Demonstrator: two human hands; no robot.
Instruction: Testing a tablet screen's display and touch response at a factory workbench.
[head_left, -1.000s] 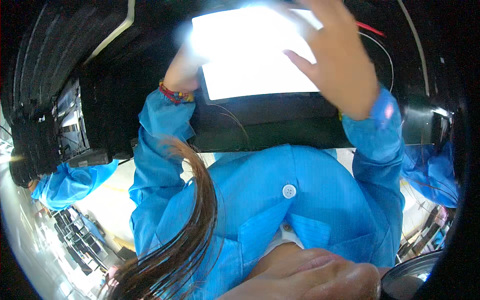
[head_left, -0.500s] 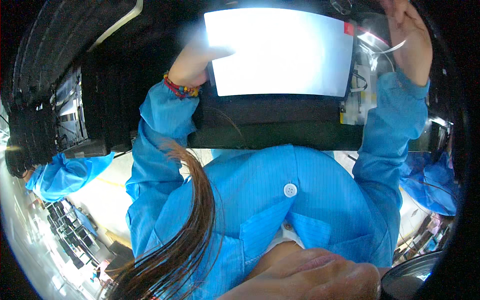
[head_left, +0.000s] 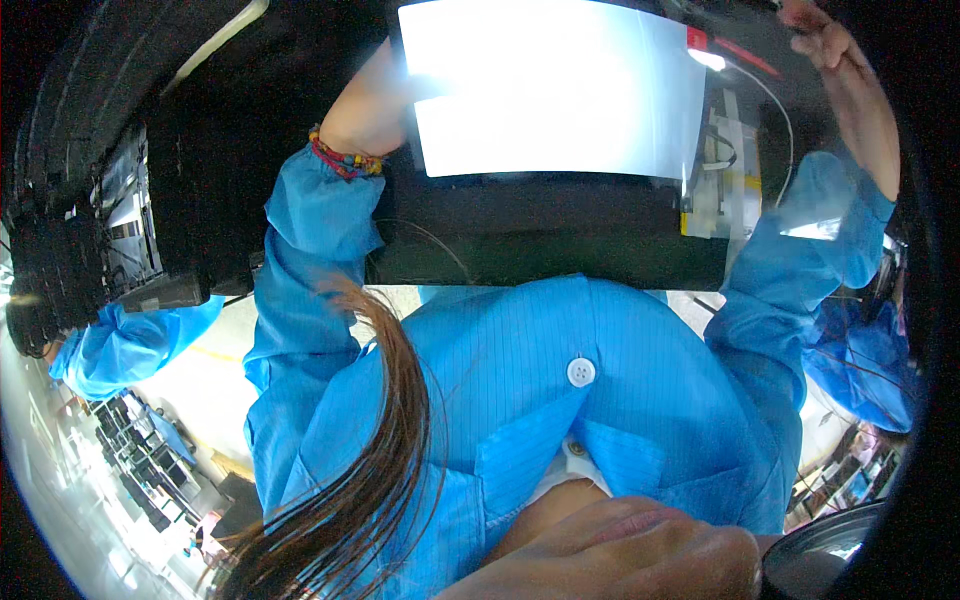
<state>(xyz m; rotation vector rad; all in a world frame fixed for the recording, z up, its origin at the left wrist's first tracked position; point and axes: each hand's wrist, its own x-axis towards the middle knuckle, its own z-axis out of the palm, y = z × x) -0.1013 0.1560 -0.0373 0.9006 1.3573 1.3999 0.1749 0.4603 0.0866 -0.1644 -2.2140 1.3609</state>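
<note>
A brightly lit white panel (head_left: 560, 95) lies on the dark work surface in front of me, with a small red tab (head_left: 697, 38) at its far right corner. My left hand (head_left: 372, 105) reaches to the panel's left edge; glare swallows its fingers. At the far right, my right hand (head_left: 840, 55) is raised with its fingers curled together near the picture's rim. A clear, shiny film (head_left: 815, 229) seems to hang from it, crossing in front of my right sleeve. The film's curved edge shows as a thin pale line beside the panel.
Right of the panel sit a clear and yellow-edged flat piece (head_left: 688, 222) and a dark looped cable (head_left: 722, 150). A red strip (head_left: 748, 57) lies beyond. Black equipment (head_left: 130, 220) stands at the left. People in blue sleeves (head_left: 150, 345) are at both sides.
My right hand has moved outward to the right, away from the panel, and the clear film has spread with it. My left hand stays at the panel's left edge. The whole view has shifted slightly.
</note>
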